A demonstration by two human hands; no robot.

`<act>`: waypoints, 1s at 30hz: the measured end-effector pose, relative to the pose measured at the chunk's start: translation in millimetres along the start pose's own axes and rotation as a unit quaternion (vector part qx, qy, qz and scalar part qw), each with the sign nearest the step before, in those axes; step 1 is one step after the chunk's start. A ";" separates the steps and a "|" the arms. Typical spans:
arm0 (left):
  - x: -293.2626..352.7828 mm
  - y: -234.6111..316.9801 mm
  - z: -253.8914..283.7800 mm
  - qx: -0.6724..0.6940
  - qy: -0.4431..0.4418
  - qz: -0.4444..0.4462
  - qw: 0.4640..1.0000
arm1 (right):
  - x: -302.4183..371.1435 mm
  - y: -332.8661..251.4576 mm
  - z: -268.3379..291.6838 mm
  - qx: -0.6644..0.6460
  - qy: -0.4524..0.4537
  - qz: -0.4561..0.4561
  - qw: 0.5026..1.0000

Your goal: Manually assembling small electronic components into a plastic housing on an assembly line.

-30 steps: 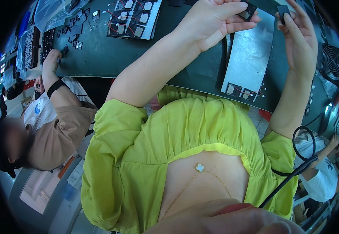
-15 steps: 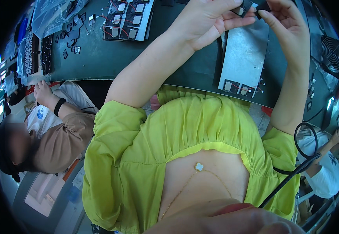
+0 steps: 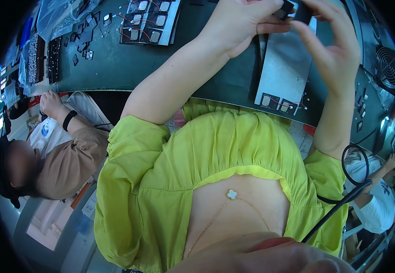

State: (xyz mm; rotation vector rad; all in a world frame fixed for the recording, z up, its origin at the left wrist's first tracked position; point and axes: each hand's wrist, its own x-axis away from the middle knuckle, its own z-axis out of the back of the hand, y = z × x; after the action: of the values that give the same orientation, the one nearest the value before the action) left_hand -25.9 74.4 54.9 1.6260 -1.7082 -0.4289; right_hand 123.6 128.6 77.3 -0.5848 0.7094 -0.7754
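Note:
At the top edge, my left hand (image 3: pixel 245 20) is closed, pinching a small black rectangular part (image 3: pixel 283 10) between thumb and fingers. My right hand (image 3: pixel 331 43) is curved close beside it, thumb and forefinger round a dark flat piece (image 3: pixel 303 13) whose kind I cannot make out. Under both hands lies a long silvery metal plate (image 3: pixel 281 68). Two small black-framed parts with pale metal faces (image 3: pixel 269 100) and red wires sit on its near end. The far end of the plate is partly covered by my hands.
Left of my arm, a second plate (image 3: pixel 166 36) carries several wired parts. Loose black pieces (image 3: pixel 85 38) and a clear plastic bag (image 3: pixel 59 18) lie farther left. A round fan grille (image 3: pixel 389 66) stands at right. A co-worker (image 3: pixel 65 154) sits at left, another (image 3: pixel 377 195) at right.
My right hand's thumb and forefinger have spread wider around the dark piece. The left hand has shifted slightly, and its small black part has tilted. The plates stay where they were.

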 end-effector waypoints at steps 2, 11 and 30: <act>1.4 -1.4 1.0 -0.049 0.020 0.006 0.999 | 2.0 -0.2 -5.4 0.076 -0.020 0.129 0.989; -0.1 -6.4 3.8 0.065 -0.082 0.008 0.995 | 2.3 3.0 -8.0 0.033 0.010 0.109 0.993; -1.4 -12.3 13.8 -0.123 -0.066 -0.081 0.987 | -1.9 -17.2 -10.5 0.087 0.062 0.234 0.966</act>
State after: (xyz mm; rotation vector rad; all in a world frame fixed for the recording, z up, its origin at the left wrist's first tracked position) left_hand -26.7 70.7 36.7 1.5866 -1.5510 -0.8100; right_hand 107.6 117.9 83.4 -0.1939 0.8455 -0.4287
